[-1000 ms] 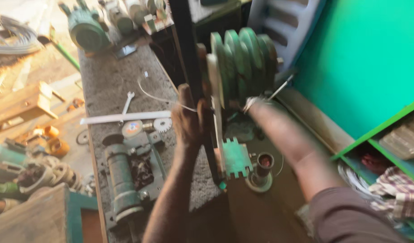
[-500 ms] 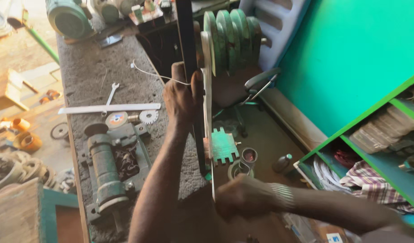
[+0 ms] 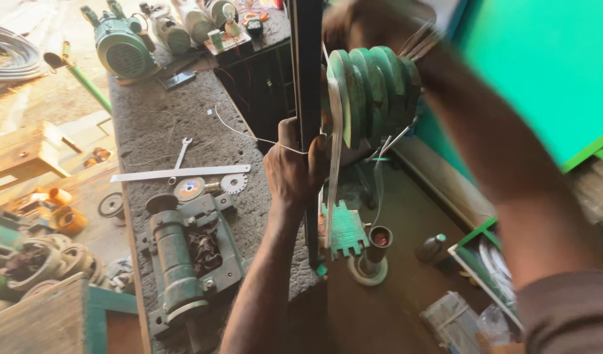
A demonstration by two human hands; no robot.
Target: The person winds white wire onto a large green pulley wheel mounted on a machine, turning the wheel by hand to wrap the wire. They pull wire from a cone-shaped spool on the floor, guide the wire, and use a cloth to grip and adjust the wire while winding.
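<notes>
1. Left hand wrapped tight round the dark upright post, fingers closed on it, approx mid-height, just left of the pulley.
2. Green stepped pulley sits just right of the post, several grooved steps side by side, axis horizontal.
3. Right hand up at top of pulley, blurred; seems to touch the upper rim w/ pale strands by it, but can't tell how far closed or what it grips.
4. Thin white wire runs from bench across to the left hand.
5. On bench, left of the hand: flat metal strip, wrench, toothed disc, green vise-like block nearer the viewer.
6. Green motor at far end of bench.
7. Below pulley: green notched plate, small cup on round base.
</notes>
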